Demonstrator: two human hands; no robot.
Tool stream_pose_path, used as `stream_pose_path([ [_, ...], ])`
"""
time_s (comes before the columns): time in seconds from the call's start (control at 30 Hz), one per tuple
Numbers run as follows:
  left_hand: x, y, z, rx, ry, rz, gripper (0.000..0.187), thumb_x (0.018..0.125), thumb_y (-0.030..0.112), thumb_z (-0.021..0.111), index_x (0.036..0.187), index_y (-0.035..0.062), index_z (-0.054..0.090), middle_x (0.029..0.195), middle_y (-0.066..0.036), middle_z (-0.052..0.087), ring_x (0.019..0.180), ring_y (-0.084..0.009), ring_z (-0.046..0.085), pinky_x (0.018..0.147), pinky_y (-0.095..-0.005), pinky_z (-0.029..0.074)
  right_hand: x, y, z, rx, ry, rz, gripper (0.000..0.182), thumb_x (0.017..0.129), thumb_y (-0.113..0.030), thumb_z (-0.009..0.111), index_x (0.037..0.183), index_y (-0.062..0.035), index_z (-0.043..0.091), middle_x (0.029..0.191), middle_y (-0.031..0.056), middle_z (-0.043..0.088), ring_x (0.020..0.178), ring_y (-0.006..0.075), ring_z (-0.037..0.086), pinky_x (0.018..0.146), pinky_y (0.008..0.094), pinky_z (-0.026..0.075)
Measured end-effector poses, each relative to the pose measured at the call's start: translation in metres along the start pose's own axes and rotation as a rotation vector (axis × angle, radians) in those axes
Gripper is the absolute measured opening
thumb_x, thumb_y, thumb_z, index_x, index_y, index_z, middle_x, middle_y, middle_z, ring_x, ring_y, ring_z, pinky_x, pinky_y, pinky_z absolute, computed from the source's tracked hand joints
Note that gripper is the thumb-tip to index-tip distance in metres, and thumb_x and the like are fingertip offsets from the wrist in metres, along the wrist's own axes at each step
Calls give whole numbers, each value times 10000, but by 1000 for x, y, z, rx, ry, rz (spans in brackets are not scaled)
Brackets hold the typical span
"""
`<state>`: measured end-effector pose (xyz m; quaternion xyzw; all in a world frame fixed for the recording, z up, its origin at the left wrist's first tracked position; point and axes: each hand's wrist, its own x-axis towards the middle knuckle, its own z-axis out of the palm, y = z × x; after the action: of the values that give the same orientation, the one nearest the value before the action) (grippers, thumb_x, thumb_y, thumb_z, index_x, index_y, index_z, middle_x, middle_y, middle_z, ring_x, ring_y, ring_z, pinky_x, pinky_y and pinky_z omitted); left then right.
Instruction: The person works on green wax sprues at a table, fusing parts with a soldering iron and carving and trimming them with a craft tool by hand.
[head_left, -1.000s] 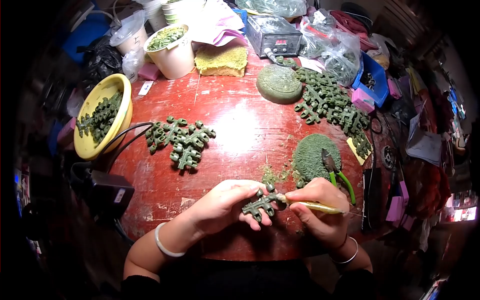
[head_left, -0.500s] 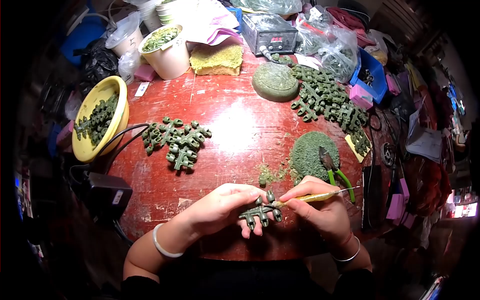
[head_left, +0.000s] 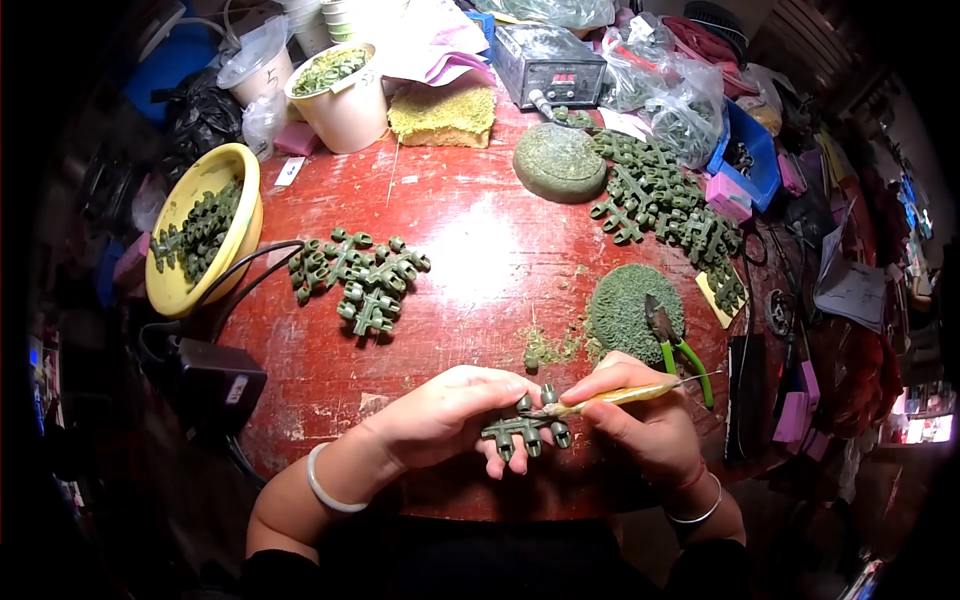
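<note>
The tool has swung, wire end up rightward, hands gripping it and workpiece.

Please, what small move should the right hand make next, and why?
Probably one short, light stroke with the yellow tool near the right end of the green piece. The right hand grips the tool, its pale end at that part, and the left hand supports the piece.
</note>
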<state>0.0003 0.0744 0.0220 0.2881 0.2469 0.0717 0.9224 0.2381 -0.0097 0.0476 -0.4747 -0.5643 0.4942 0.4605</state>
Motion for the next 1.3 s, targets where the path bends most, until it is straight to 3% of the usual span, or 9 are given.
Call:
stream_pose_path([
  [0.2,1,-1,-1,7,10,-36,347,1078,249,445,1205,-47,574,1070,-205,692,758,-227,724,572,-278,604,-1,-5,0,-56,-61,57,135,908,-47,704,1034,-14,742,929,68,689,842,145,621,772,272,484],
  [0.77,0,0,-5,-23,1,-33,328,1070,245,468,1188,-39,581,1011,-170,687,788,-268,730,590,-318,615,0,-5,1,-157,-62,-40,146,881,-29,726,1026,-30,743,934,65,721,822,156,616,741,294,485],
  [0.83,0,2,-1,-44,5,-42,379,1072,236,462,1346,-24,501,1135,-199,655,921,-316,725,749,-388,637,1,-4,0,-163,-6,-93,149,875,-30,730,1023,-34,744,934,69,722,821,158,617,742,298,485],
  [0.87,1,4,3,-43,3,-44,379,1072,236,462,1346,-24,501,1135,-199,655,921,-316,725,749,-388,637,0,-4,-2,-172,52,-144,152,869,-31,733,1020,-37,745,934,73,722,821,160,618,743,301,485],
  [0.93,1,8,9,-193,-31,86,527,1069,214,457,1537,23,310,1372,-250,537,1062,-341,689,861,-428,621,-1,-8,-2,-284,65,-214,191,840,-44,767,1030,-47,750,888,72,691,784,165,611,696,299,490],
  [0.97,4,6,2,-241,-110,105,594,1066,157,435,1595,72,180,1465,-245,449,1221,-354,610,1010,-475,548,-3,-8,2,-363,55,-316,215,824,-50,788,1035,-51,752,870,66,668,762,167,604,669,294,489],
  [1.03,4,4,1,-250,-104,128,597,1062,140,432,1597,76,175,1455,-241,463,1251,-347,589,1033,-472,530,-5,-7,11,-482,32,-502,282,781,-64,833,1052,-57,754,854,54,619,715,175,591,609,285,490],
  [1.17,5,4,2,-241,-96,138,612,1048,96,434,1600,82,170,1452,-234,477,1298,-326,555,1055,-445,508,-6,-2,22,-527,-20,-584,308,780,-44,824,1072,-27,731,848,48,580,768,210,583,671,317,492],
  [1.3,6,2,2,-188,-61,126,623,1043,94,456,1599,80,174,1461,-227,474,1306,-318,548,1046,-433,508,-5,0,22,-534,-55,-591,350,778,-42,817,1112,-25,714,865,60,571,746,218,560,641,335,466],
])
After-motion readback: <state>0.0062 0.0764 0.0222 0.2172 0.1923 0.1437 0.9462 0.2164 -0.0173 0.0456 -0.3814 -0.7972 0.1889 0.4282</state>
